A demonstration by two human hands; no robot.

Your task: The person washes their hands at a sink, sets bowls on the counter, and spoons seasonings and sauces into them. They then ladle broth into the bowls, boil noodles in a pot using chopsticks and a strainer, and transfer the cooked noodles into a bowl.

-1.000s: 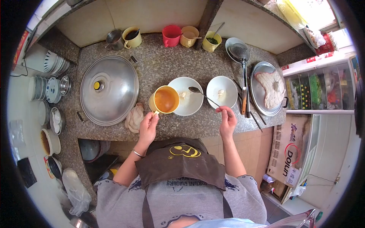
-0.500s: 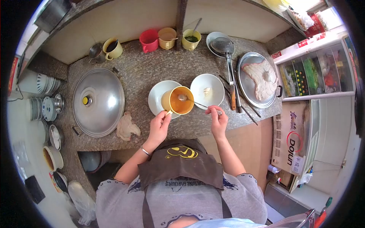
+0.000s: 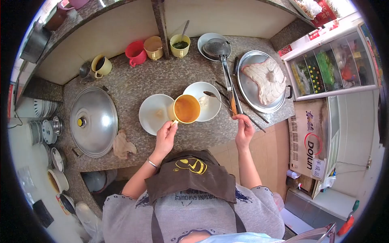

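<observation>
My left hand is closed around the handle of a yellow cup holding an orange-brown liquid. The cup hangs above the gap between two white bowls and covers part of both. In the left bowl lies a small yellowish-brown spot. The right bowl contains a white dollop. My right hand pinches the end of a long-handled metal spoon, whose head is over the right bowl; I cannot make out what the spoon carries.
Right of the bowls lie a skimmer and chopsticks, beside a metal lid with a cloth. At left are a large domed lid and a rag. Several cups, including a red one, line the back wall.
The spoon has come out of the cup and moved right, over the right bowl. Relative to the bowls, the cup has shifted right, uncovering the left bowl's inside. The view has shifted too.
</observation>
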